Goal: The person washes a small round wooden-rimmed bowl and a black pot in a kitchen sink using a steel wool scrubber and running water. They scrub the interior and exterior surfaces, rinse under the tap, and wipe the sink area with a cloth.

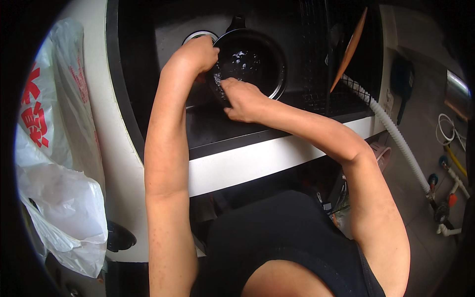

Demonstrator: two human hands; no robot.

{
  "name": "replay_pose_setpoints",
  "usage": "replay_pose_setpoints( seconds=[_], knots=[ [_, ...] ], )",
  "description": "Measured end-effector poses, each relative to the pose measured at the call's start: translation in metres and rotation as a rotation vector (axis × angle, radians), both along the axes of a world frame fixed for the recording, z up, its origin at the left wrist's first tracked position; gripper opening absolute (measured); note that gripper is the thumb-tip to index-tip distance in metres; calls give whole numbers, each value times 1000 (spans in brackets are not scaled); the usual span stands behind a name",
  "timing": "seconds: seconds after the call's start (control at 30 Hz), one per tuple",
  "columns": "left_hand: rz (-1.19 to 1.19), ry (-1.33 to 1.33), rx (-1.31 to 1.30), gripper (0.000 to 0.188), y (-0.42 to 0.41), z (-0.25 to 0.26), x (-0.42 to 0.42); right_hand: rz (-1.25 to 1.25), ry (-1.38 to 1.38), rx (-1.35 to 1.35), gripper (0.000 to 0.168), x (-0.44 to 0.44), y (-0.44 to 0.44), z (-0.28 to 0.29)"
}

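Observation:
A round black pan (259, 74) lies in a dark sink (167, 29), with its short handle (238, 23) pointing away from me. Wet, shiny bubbles or droplets catch light inside the pan and along its left side. My left hand (200, 54) holds the pan's left rim, its lower fingers mostly hidden. Over the pan's near-left edge is my right hand (243, 98), fingers bent down by the wet rim. Whether a cloth or sponge is under those fingers cannot be seen. A pale drain ring (200, 34) shows just behind my left hand.
A brown board (349, 50) leans on edge at the sink's right, by a black wire rack (315, 81). A white corrugated hose (397, 133) runs down to floor pipes. White plastic bags (63, 185) with red print hang at the left. The sink's white front edge (252, 157) lies before me.

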State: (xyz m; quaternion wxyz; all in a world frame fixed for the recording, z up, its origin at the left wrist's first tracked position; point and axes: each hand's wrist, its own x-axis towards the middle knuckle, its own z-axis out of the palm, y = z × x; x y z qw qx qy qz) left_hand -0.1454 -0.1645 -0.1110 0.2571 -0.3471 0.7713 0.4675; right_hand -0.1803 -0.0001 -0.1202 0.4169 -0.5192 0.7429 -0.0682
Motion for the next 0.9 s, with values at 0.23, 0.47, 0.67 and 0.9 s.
replay_pose_setpoints(
  seconds=[0.23,0.47,0.67,0.9],
  knots=[
    [303,465,-465,35,-20,-10,6,-70,-41,10,36,-44,0,43],
    [186,251,-435,35,-14,-2,4,36,-47,11,49,-79,-26,60],
    [21,10,-332,40,-7,-5,3,38,-95,85,51,-84,-35,66],
    [-56,-36,-217,59,-7,-3,0,-15,-149,123,53,-71,-32,60]
  ],
)
